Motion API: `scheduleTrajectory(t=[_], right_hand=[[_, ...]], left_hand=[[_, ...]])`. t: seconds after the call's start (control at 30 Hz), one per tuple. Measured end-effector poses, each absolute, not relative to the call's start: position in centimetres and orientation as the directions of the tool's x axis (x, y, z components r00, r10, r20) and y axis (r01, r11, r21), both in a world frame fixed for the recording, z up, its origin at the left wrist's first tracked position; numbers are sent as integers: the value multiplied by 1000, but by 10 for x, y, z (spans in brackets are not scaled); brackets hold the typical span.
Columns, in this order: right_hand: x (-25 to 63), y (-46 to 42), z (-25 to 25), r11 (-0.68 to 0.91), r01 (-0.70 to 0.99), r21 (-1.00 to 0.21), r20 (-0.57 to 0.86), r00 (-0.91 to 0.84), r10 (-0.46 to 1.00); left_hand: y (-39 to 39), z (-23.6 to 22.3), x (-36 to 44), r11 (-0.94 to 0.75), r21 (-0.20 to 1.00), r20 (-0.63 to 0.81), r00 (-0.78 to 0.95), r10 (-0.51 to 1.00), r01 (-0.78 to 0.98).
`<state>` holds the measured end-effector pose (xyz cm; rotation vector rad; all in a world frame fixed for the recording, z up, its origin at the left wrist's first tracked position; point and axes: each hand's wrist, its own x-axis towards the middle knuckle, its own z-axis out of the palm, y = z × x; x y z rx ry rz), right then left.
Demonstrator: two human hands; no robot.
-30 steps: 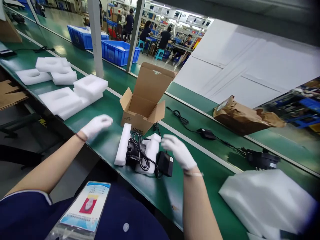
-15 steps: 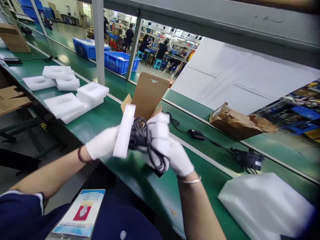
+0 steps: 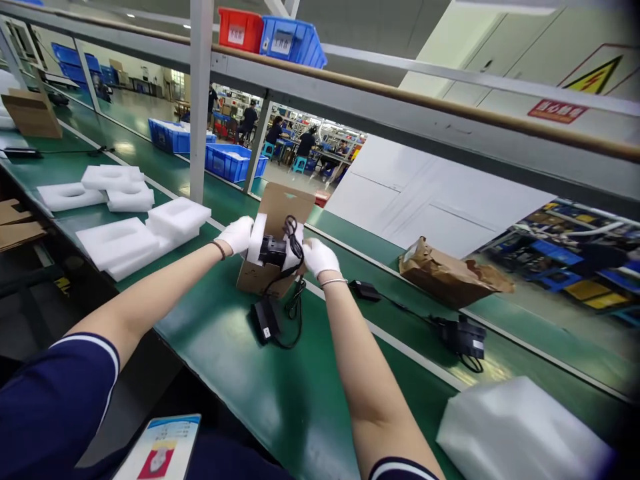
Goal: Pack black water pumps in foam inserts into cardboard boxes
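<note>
Well, the person's white-gloved left hand (image 3: 239, 235) and white-gloved right hand (image 3: 319, 257) are clamped from both sides on a black boxy device (image 3: 273, 251) with white foam end blocks (image 3: 257, 239). Its long axis lies sideways between the hands, just above the open brown cardboard box (image 3: 255, 279).

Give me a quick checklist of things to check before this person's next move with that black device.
Both gloved hands, left hand and right hand, hold the load: ok.
White foam blocks flank the black device: ok.
Cardboard box sits right below the load: ok.
Coiled cable tucked in: not ok, it loops up loose.
Black power adapter lifted too: not ok, it lies on the green belt.
Box interior free: cannot tell, the hands hide it.
</note>
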<state>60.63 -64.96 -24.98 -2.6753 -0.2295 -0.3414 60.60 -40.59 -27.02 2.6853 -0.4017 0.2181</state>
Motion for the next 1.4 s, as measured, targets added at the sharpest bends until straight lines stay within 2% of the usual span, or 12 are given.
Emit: scheduleTrajectory(t=[0.13,0.27,0.47,0.63,0.73,0.83,0.93,1.03,1.13,1.23,1.3,1.4], right_hand=[[604,-641,-251,-922,364,-132,56,932,359],[602,-625,-258,-934,353,62,-116,932,345],[529,-699,-315,-912,406,-62,293,880,373],[440,-761,-377,-835,548,-47,-118,827,549],[407,-747,-373,-881,467,-77,-76,878,472],[382,-713,-352,-895,293,-335,16,952,306],[372,-688,-338,-768,203,-607,97,979,182],[385,-682,-335,-677,61,-733,188,975,-115],[412,-681,-329,-591,129,-796,295,936,-193],[436,-675,-310,-474,346,-809,441,891,-102],[449,-671,-289,-394,436,-809,510,854,-104],[468,-668,-249,-336,471,-816,535,835,-129]], left_hand=[[-414,-274,606,-897,239,118,928,-352,-371],[-438,-270,607,-904,136,-7,912,-411,-406],[-438,-296,521,-724,57,318,700,-640,-687],[-474,-371,439,-490,234,183,533,-826,-840],[-518,-405,433,-539,559,203,735,-647,-630],[-546,-413,444,-347,887,150,901,-406,-304],[-550,-401,450,-193,968,100,952,-289,-161],[-540,-378,441,37,997,75,961,-268,-68],[-522,-350,435,254,965,158,912,-378,-61],[-497,-315,463,-5,923,340,822,-457,-384],[-477,-293,505,-381,678,388,747,-540,-628],[-456,-272,576,-708,221,163,741,-652,-671]])
